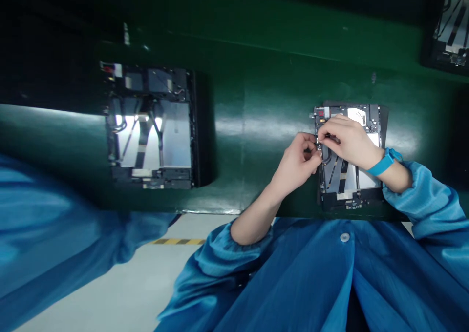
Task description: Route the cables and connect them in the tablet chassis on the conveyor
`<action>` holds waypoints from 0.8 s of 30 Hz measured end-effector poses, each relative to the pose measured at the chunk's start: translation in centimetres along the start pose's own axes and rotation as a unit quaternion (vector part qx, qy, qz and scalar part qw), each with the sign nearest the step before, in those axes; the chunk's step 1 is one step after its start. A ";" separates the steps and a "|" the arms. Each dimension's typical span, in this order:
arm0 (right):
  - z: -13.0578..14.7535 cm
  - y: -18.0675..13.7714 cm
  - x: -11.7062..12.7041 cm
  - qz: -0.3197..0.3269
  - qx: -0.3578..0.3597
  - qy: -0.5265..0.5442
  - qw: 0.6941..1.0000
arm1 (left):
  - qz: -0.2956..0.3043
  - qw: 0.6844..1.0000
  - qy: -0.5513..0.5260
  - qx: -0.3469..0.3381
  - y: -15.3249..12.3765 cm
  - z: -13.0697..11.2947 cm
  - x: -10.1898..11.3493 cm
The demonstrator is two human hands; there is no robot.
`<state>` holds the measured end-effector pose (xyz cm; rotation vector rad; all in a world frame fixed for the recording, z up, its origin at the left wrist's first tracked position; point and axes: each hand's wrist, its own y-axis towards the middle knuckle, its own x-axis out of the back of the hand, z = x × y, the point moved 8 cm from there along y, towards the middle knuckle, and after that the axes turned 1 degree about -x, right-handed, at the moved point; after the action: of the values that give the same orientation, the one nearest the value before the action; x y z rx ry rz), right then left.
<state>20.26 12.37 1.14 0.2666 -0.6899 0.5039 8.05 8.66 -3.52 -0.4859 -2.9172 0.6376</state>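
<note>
An opened tablet-like device (368, 178) lies in front of me, its boards, dark flat cables and pale inner panels exposed. My left hand (298, 163) is at the device's left edge, thumb and fingers pinched together. Just above it, my right hand (348, 139) reaches over the upper part of the device, fingertips pinched at the same left edge. Whatever sits between the fingers of either hand is too small to make out. A blue band (383, 165) circles my right wrist.
A second opened device (176, 132) lies to the left on the green work surface (252, 102). Part of another device (452, 29) shows at the upper right. At the lower left is a person's blue sleeve or garment (47, 239), near the surface's front edge.
</note>
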 end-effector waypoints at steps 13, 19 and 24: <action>-1.1 0.5 1.7 -0.107 -0.061 0.003 0.992 | -0.028 0.997 0.005 0.076 2.0 -0.4 0.6; -1.2 0.2 2.4 -0.125 -0.083 0.015 0.988 | -0.043 0.996 -0.047 0.066 3.7 -1.2 1.1; -1.5 -0.1 2.1 -0.119 -0.103 -0.024 0.987 | -0.038 0.993 -0.091 0.063 3.8 -1.2 1.0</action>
<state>22.51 13.59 1.37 0.1646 -0.7404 0.1977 8.39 12.78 -4.01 -0.3163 -3.0190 0.8934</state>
